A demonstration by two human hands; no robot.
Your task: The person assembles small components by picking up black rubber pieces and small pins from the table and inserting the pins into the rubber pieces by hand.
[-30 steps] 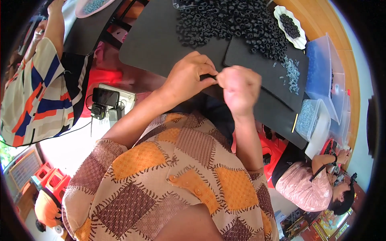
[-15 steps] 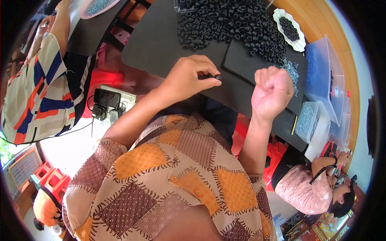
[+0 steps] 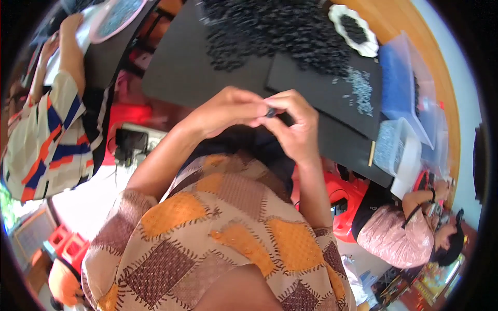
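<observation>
From the head view, I have both hands meeting over the near edge of the worktop (image 3: 174, 75). The right hand (image 3: 298, 124) pinches a small black part (image 3: 271, 112) between thumb and forefinger; the left hand (image 3: 223, 112) has its fingers drawn together at the part's left side, touching the right fingertips. Whether they grip it too, or hide another piece, I cannot tell. Holding it so close to the body, between two sets of fingertips, probably steadies something this small.

Beyond the hands, a heap of black parts (image 3: 280, 31) covers the far worktop, its outlines blurred. A flat black board (image 3: 306, 83) lies this side of it, with pale-blue bits (image 3: 359, 88) scattered on its right, likely spread out for easy picking. A white scalloped dish (image 3: 371, 47) at the far right seems to set a smaller group of dark pieces apart. Nearer, a clear tub (image 3: 402, 137) holds more pale-blue material beside a large translucent bin (image 3: 423, 85).

Around the worktop I see red stools (image 3: 345, 194), a co-worker in pink (image 3: 397, 236) at right, and another in a patterned top (image 3: 52, 140) at left.
</observation>
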